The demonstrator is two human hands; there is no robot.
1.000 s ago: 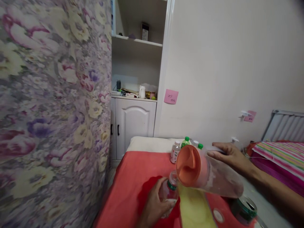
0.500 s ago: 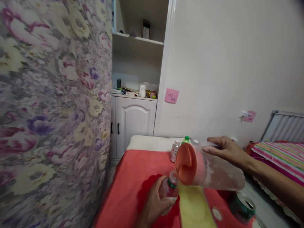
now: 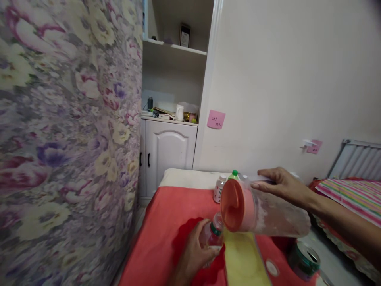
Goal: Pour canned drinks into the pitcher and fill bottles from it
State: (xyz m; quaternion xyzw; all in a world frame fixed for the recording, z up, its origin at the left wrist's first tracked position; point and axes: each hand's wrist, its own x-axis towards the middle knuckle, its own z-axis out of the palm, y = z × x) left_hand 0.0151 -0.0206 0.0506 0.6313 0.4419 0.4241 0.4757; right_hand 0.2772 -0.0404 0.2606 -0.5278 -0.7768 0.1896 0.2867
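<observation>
My left hand (image 3: 193,250) is wrapped round a small clear plastic bottle (image 3: 212,238) with a green neck ring and no cap on its mouth. My right hand (image 3: 278,184) grips the handle of a clear plastic pitcher (image 3: 276,214) with an orange lid (image 3: 233,205). The pitcher lies tilted almost on its side, its lid close beside the bottle's mouth. Whether lid and bottle touch, or liquid flows, I cannot tell. Under the pitcher a yellow tray or board (image 3: 245,262) lies on the red cloth (image 3: 166,230).
An opened green can (image 3: 304,260) stands at the table's right edge, near a white round cap (image 3: 272,268). Behind the pitcher stand a pinkish bottle (image 3: 219,188) and a green-capped bottle (image 3: 234,174). A floral curtain (image 3: 71,143) hangs at left; a white cabinet (image 3: 170,155) is behind.
Both hands keep their holds. The pitcher is tipped slightly further, its lid nearly in the same place by the bottle. The view has shifted a little.
</observation>
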